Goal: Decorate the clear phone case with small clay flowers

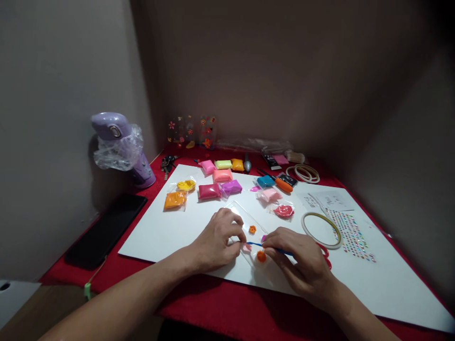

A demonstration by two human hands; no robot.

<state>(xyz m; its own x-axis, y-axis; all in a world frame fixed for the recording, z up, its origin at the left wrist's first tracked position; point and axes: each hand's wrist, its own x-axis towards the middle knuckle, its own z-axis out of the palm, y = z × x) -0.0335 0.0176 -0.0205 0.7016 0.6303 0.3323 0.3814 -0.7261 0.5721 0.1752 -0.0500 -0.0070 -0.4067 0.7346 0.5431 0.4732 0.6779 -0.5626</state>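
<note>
A slim blue modelling tool (254,244) is pinched between the thumb and fingers of my right hand (300,255). Its tip touches or nearly touches a small pale pink clay piece (246,248). My left hand (221,239) is curled at the left edge of a clear phone case (245,211) lying flat, and appears to grip it; the fingertips are close to the pink piece and partly hide the case. Two orange clay flowers (252,229) lie along the case, one beyond the tool and one nearer me. A magenta bit (264,237) shows by my right fingers.
Clay packets (209,191) in several colours lie across the white board (170,237). To the right are a tape roll (322,230), red-handled scissors (327,256) and a gem sticker sheet (351,234). A black phone (106,230) and purple bottle (142,168) are left; decorated cases (208,132) stand behind.
</note>
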